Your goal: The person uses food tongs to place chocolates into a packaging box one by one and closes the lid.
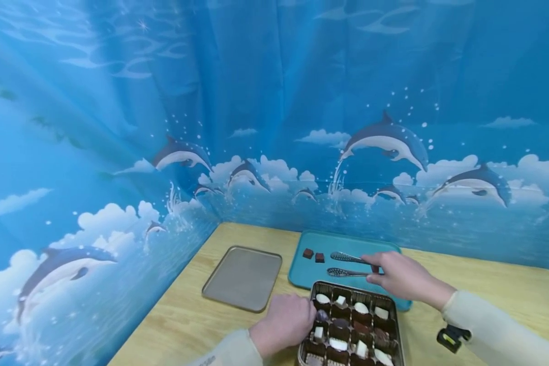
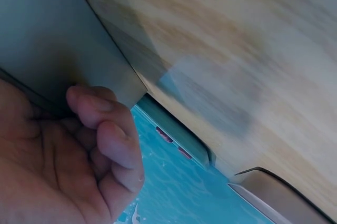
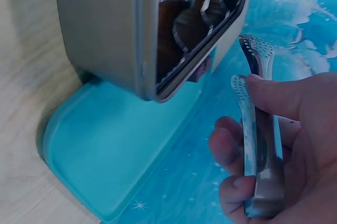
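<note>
A square metal tin of chocolates (image 1: 397,325) stands at the table's near edge, its dark compartments holding white and brown pieces. My left hand (image 1: 288,317) holds the tin's left side; in the left wrist view its curled fingers (image 2: 118,142) lie by the outer wall, the thumb mostly hidden. Beyond the tin, my right hand (image 1: 404,277) grips metal serving tongs (image 1: 345,273) between thumb and fingers. The tongs' perforated tips are spread apart, with nothing between them, above a teal tray (image 1: 308,277). Two dark chocolate cubes (image 1: 319,257) lie on that tray, left of the tips.
A grey-brown rectangular tray (image 1: 243,277) lies on the wooden table (image 1: 178,310), left of the teal one. Blue curtains (image 1: 256,101) printed with dolphins border the table behind and to the left. The tin overlaps the teal tray's front edge in the head view.
</note>
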`<action>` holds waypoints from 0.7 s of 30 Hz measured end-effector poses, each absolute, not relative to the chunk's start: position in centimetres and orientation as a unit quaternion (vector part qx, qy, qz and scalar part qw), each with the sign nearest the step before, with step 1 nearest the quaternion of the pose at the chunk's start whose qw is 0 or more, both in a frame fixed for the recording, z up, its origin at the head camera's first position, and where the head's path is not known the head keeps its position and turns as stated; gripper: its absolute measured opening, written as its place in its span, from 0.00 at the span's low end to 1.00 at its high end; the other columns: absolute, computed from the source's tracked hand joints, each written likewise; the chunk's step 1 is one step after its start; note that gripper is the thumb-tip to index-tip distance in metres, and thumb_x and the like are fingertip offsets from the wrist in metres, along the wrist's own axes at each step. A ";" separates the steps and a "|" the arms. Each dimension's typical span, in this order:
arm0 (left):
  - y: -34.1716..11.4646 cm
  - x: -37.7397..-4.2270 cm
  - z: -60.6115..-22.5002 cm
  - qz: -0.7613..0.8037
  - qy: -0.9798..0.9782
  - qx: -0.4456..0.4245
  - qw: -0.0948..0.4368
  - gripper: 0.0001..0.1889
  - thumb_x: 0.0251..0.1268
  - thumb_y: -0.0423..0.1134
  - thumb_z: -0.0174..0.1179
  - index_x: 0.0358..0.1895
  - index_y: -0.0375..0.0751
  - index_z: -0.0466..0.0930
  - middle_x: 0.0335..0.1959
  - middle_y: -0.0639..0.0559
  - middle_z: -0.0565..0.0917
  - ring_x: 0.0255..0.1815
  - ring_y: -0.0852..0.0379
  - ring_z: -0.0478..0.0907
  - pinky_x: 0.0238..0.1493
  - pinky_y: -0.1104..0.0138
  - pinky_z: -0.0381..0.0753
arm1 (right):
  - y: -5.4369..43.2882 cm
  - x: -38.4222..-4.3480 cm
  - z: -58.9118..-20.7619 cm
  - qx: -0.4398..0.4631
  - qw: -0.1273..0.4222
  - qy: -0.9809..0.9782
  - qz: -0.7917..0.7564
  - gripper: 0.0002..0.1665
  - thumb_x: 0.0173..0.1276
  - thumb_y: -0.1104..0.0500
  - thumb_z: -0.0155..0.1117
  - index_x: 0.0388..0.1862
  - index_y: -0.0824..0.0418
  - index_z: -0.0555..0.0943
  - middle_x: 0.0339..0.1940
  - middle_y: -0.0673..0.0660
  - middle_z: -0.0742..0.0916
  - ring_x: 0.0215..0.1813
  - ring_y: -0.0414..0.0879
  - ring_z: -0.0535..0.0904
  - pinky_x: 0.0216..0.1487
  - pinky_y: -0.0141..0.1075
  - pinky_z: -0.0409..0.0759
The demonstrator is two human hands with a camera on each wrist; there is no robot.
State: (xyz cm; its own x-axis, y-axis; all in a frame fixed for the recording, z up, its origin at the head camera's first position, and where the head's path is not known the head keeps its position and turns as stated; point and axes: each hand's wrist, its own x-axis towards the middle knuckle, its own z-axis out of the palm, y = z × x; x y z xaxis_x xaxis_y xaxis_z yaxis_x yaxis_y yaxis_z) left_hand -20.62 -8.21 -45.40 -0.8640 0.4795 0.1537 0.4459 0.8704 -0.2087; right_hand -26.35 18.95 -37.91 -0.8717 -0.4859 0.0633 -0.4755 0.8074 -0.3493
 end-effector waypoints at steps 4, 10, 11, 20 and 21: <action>-8.2 -20.6 -45.3 0.087 -0.962 -0.244 0.090 0.20 0.74 0.49 0.52 0.20 0.50 0.69 0.16 0.56 0.73 0.16 0.55 0.73 0.14 0.60 0.68 | 18.4 -27.9 -38.7 -0.249 0.025 0.953 -0.172 0.30 0.68 0.55 0.69 0.67 0.63 0.77 0.22 0.45 0.78 0.16 0.37 0.60 0.22 0.33 0.61; -8.3 -20.4 -45.3 0.076 -0.964 -0.234 0.102 0.20 0.73 0.48 0.53 0.18 0.50 0.68 0.15 0.56 0.72 0.15 0.55 0.72 0.13 0.61 0.67 | 17.4 -29.7 -39.7 -0.236 0.038 0.957 -0.162 0.30 0.68 0.57 0.69 0.67 0.63 0.77 0.16 0.48 0.75 0.17 0.40 0.63 0.22 0.34 0.60; -8.3 -20.4 -45.4 0.073 -0.964 -0.232 0.105 0.20 0.73 0.48 0.53 0.18 0.50 0.68 0.15 0.56 0.72 0.15 0.55 0.72 0.13 0.61 0.67 | 17.2 -30.0 -39.8 -0.236 0.041 0.958 -0.161 0.30 0.68 0.57 0.69 0.67 0.64 0.77 0.16 0.48 0.75 0.18 0.41 0.63 0.22 0.35 0.60; -8.3 -20.6 -46.0 0.087 -0.956 -0.248 0.130 0.19 0.70 0.47 0.55 0.18 0.50 0.68 0.14 0.56 0.73 0.14 0.55 0.72 0.11 0.60 0.66 | 16.4 -32.4 -40.8 -0.230 0.054 0.959 -0.157 0.30 0.66 0.58 0.71 0.66 0.65 0.77 0.56 0.63 0.87 0.14 0.41 0.62 0.20 0.36 0.65; -8.3 -20.7 -46.0 0.086 -0.957 -0.247 0.127 0.19 0.70 0.47 0.55 0.18 0.50 0.69 0.14 0.56 0.73 0.15 0.55 0.73 0.11 0.60 0.66 | 16.3 -32.6 -40.8 -0.231 0.055 0.959 -0.156 0.30 0.67 0.59 0.70 0.66 0.65 0.77 0.61 0.64 0.85 0.15 0.40 0.64 0.22 0.36 0.67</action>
